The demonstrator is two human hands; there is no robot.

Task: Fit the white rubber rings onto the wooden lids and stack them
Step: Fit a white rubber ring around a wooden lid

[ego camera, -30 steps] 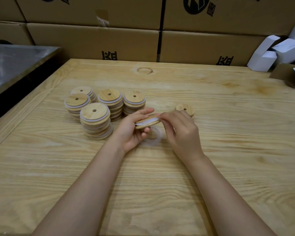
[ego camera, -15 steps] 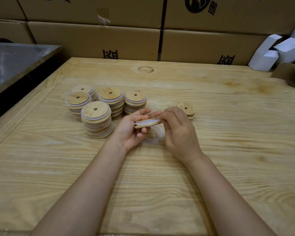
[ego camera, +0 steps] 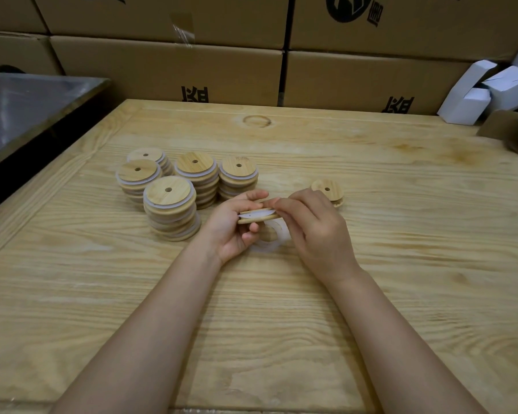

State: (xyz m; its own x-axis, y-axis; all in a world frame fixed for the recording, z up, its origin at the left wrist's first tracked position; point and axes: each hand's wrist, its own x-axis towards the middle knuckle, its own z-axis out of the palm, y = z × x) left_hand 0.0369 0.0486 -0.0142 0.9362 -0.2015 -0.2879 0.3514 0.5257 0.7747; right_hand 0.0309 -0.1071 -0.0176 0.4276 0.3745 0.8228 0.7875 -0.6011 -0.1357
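Now | left hand (ego camera: pixel 233 233) grips wooden lid (ego camera: pixel 259 219) | right hand (ego camera: pixel 320 231) pinches its white ring (ego camera: pixel 251 214)

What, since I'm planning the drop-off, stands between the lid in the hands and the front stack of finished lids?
Nothing visible does. The lid, gripped by the left hand and right hand, is held just right of the front stack; only the left hand itself lies on that side.

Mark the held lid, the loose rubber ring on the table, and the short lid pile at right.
held wooden lid (ego camera: pixel 259 219), head view, its near wooden edge.
loose white rubber ring (ego camera: pixel 284 234), head view, its right arc.
short lid pile (ego camera: pixel 320 186), head view, top lid's face.
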